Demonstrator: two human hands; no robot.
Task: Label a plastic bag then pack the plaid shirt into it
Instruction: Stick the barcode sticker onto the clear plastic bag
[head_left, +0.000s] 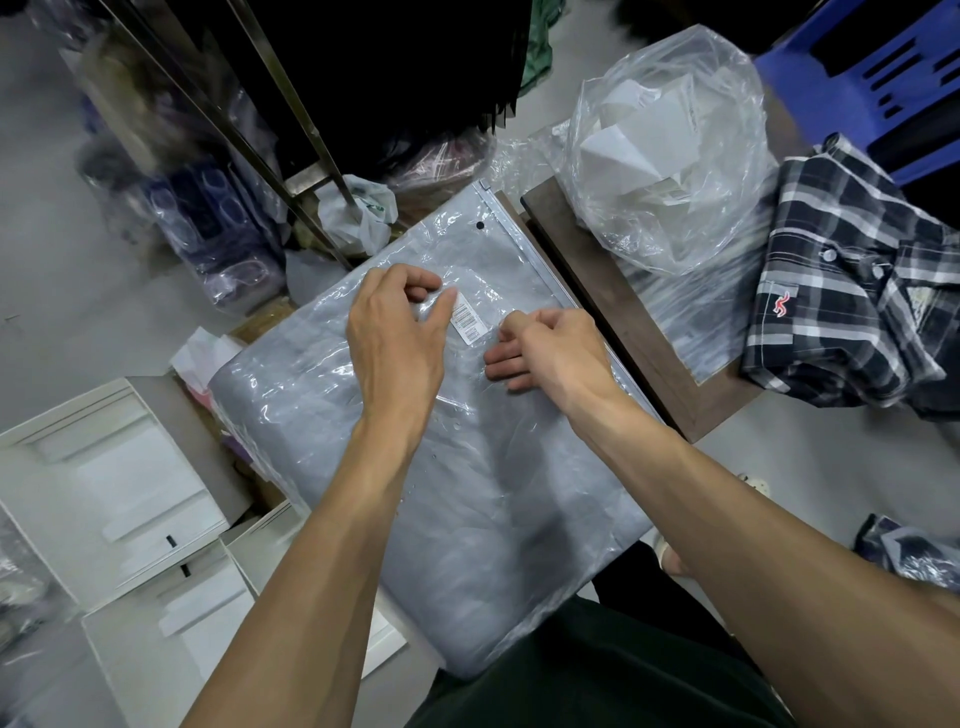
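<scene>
A clear zip-top plastic bag (483, 493) lies flat across my lap, on a stack of similar bags. A white barcode label (466, 318) sits on its upper part. My left hand (397, 332) rests on the bag with fingertips touching the label's left edge. My right hand (550, 348) rests just right of the label, fingers curled down onto the plastic. The folded dark plaid shirt (852, 291), with a small red logo, lies to the right, apart from both hands.
A brown wooden stool (587, 270) stands behind the bag and carries a crumpled clear bag of white paper (670, 171). White cardboard boxes (130, 499) sit at the left. A blue plastic stool (872, 67) is at the top right, a metal rack (249, 119) at the back.
</scene>
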